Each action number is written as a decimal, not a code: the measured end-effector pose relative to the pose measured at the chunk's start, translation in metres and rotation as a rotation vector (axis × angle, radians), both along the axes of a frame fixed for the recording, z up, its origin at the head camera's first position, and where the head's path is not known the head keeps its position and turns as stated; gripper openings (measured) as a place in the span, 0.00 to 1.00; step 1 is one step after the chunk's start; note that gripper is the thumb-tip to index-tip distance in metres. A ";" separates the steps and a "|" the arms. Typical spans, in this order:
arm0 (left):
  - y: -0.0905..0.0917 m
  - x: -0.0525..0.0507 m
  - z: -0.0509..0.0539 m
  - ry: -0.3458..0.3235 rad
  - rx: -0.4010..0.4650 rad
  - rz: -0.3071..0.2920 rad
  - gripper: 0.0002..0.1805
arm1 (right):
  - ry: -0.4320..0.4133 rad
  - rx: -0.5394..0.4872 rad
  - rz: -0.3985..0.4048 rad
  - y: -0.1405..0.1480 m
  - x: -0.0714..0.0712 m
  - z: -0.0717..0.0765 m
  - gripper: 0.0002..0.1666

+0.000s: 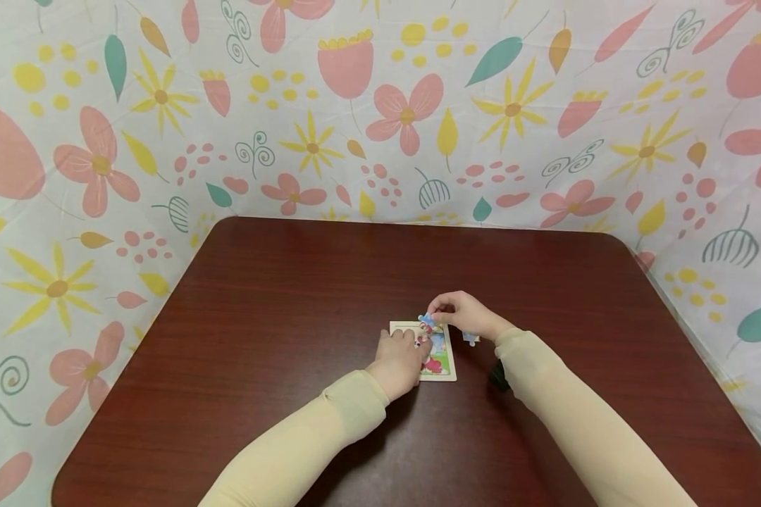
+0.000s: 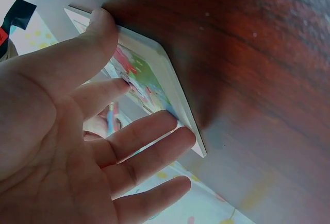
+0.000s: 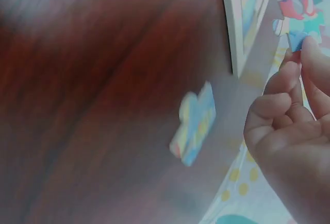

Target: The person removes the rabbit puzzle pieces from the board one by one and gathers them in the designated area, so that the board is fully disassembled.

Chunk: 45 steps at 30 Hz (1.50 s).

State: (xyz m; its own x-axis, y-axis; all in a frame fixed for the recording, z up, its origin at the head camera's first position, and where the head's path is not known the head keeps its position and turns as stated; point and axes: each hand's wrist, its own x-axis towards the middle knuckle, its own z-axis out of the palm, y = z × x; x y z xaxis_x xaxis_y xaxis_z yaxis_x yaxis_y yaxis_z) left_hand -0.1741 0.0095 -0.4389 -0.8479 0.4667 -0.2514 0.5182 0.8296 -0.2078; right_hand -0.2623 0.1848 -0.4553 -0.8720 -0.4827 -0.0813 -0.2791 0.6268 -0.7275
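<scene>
A small jigsaw board (image 1: 452, 367) with a pale frame and a colourful picture lies on the table. My left hand (image 1: 398, 360) is laid over its left part, fingers loosely extended. In the left wrist view the thumb (image 2: 103, 31) meets one edge of the frame and the fingertips touch the board. Above the board's far side, my right hand (image 1: 468, 314) pinches a puzzle piece (image 3: 304, 24), blue, red and green, between thumb and finger. Another puzzle piece (image 3: 195, 126) lies flat on the table to the right of the board, beneath the right wrist.
The dark red-brown wooden table (image 1: 279, 303) has rounded corners. A floral cloth (image 1: 380, 127) hangs behind it and along its sides. Something black (image 1: 499, 377) shows at the right wrist.
</scene>
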 end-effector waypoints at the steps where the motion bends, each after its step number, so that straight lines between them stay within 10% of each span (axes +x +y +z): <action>1: 0.000 0.000 0.000 -0.002 -0.001 0.001 0.38 | -0.002 0.004 -0.007 0.002 0.001 0.002 0.05; 20: -0.001 0.003 -0.001 0.041 0.033 -0.012 0.36 | -0.036 0.166 -0.043 0.071 0.006 0.027 0.07; 45: -0.003 0.003 -0.002 0.059 0.010 -0.022 0.35 | 0.027 0.235 -0.134 0.121 0.020 0.000 0.07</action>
State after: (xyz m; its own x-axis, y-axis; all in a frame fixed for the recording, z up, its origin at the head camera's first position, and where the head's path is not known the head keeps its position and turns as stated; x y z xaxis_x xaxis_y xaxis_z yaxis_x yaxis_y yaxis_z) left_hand -0.1709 0.0067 -0.4412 -0.8509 0.4873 -0.1962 0.5231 0.8205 -0.2305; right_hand -0.2422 0.3054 -0.4558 -0.9302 -0.3332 -0.1537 -0.1992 0.8103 -0.5512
